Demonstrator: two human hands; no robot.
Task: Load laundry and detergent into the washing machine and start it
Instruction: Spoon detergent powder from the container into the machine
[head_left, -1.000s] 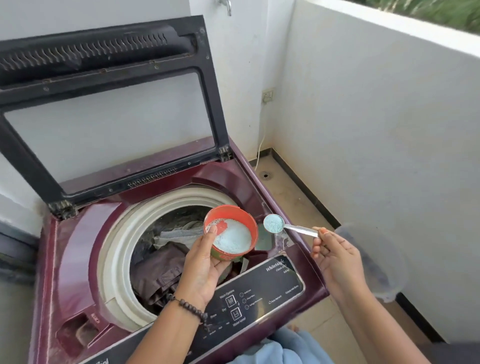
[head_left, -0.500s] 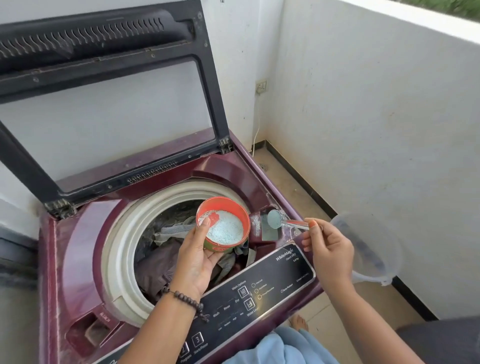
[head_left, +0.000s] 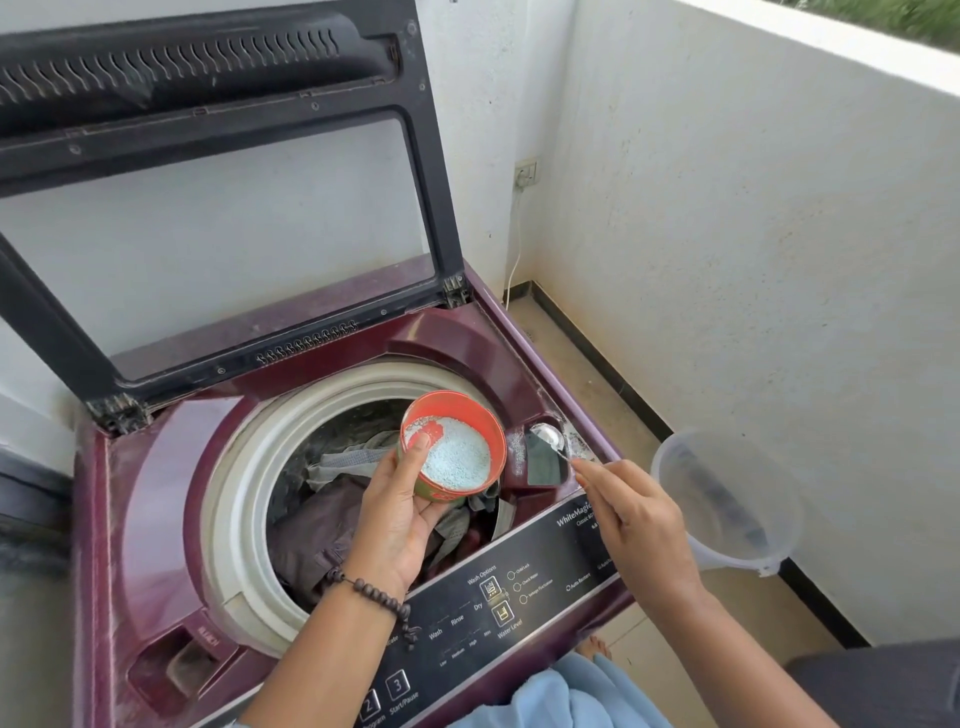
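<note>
A maroon top-loading washing machine (head_left: 171, 467) stands with its lid (head_left: 218, 171) raised. Dark and grey laundry (head_left: 332, 514) lies in the drum. My left hand (head_left: 397, 525) grips an orange tin (head_left: 457, 447) of pale blue detergent powder, tilted over the drum's right side. My right hand (head_left: 631, 525) pinches the handle of a metal spoon (head_left: 548, 436). The spoon's bowl is turned over the detergent compartment (head_left: 543, 460) at the machine's right rim, and white powder is scattered beside it.
The control panel (head_left: 498, 597) runs along the front edge under my wrists. A clear plastic jug (head_left: 727, 499) hangs past the machine's right side, close to the white wall (head_left: 753, 260). A socket and cable (head_left: 524, 174) sit in the corner. Blue cloth (head_left: 571, 696) shows at the bottom.
My right hand moved the spoon from beside the tin down to the detergent compartment and tipped it; the powder is gone from the spoon. The left hand kept holding the tin.
</note>
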